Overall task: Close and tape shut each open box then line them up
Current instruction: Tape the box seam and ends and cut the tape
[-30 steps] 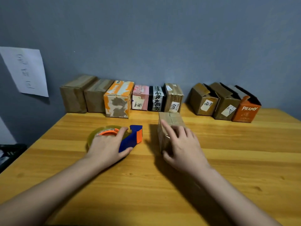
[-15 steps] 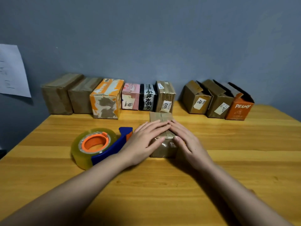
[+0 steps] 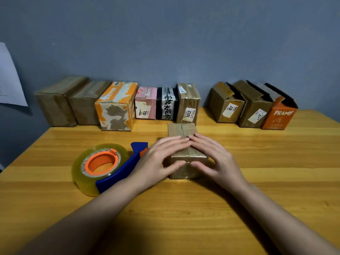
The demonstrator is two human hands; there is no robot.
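A small brown cardboard box [image 3: 181, 130] lies lengthwise on the wooden table [image 3: 257, 181], its flaps closed with tape along the top seam. My left hand [image 3: 161, 159] lies flat on its left half, fingers straight, thumb against the near end. My right hand [image 3: 213, 157] mirrors it on the right half. A tape dispenser [image 3: 103, 166], blue with an orange core and a clear roll, sits left of the box, untouched. Along the wall stands a row of several closed boxes [image 3: 116, 105]. Three open boxes [image 3: 252, 105] stand at the back right.
A sheet of paper [image 3: 9, 80] hangs on the grey wall at the left. The table's left edge runs diagonally past the dispenser. Bare tabletop lies to the right of my hands and in front of them.
My left hand let go of the tape dispenser and moved right onto the box. Both hands now press flat on the box top; the right hand shifted from the box's side to its top.
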